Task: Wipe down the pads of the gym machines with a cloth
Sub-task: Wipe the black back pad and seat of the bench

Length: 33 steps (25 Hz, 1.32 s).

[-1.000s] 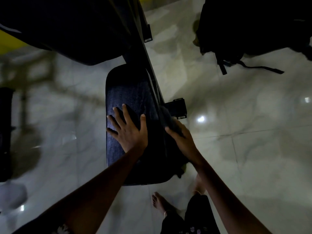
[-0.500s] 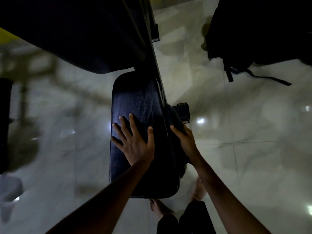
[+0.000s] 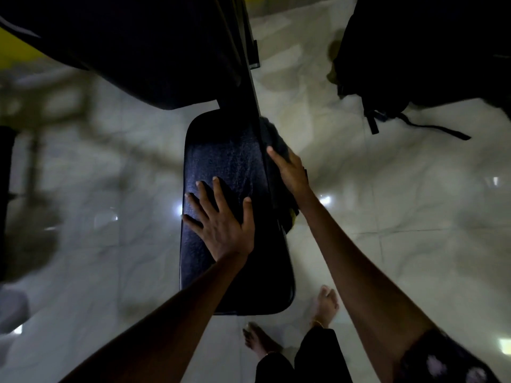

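Note:
A dark padded seat of a gym machine lies below me in dim light. My left hand rests flat on the pad with its fingers spread. My right hand presses a dark cloth against the pad's right side, fingers straight and pointing away from me. A crumpled end of the cloth hangs below my wrist, beside the pad's edge. A larger dark backrest pad slopes up at the top left.
A black frame bar runs along the seat's right edge. A dark bag with straps lies on the pale tiled floor at the top right. My bare feet stand just behind the seat. Dark equipment stands at the far left.
My right hand has slid the cloth forward along the pad's right side, away from me. My left hand stays flat on the seat. The view has shifted closer over the pad.

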Each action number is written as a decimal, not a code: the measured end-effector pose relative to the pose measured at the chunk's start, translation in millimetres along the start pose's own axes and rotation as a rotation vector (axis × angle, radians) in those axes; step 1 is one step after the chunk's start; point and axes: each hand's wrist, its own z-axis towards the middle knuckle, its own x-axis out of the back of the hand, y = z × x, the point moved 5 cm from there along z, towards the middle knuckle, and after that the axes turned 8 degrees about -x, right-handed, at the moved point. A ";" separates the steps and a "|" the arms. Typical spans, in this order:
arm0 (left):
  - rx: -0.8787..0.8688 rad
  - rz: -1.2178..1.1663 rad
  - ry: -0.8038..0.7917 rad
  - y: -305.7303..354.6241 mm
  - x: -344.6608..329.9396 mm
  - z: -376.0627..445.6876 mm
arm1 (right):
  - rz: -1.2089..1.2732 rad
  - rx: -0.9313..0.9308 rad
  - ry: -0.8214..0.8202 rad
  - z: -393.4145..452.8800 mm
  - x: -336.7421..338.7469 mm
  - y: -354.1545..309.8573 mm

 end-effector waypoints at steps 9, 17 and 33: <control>-0.034 -0.004 0.008 2.8 4.5 1.6 | 0.021 -0.101 0.043 -165.6 40.1 106.4; -0.185 -0.082 -0.074 -6.9 10.4 -0.3 | -0.364 0.185 0.317 -188.0 35.9 112.4; -0.194 -0.645 0.039 -118.8 7.8 -64.4 | -1.958 1.801 0.016 -240.7 35.2 93.4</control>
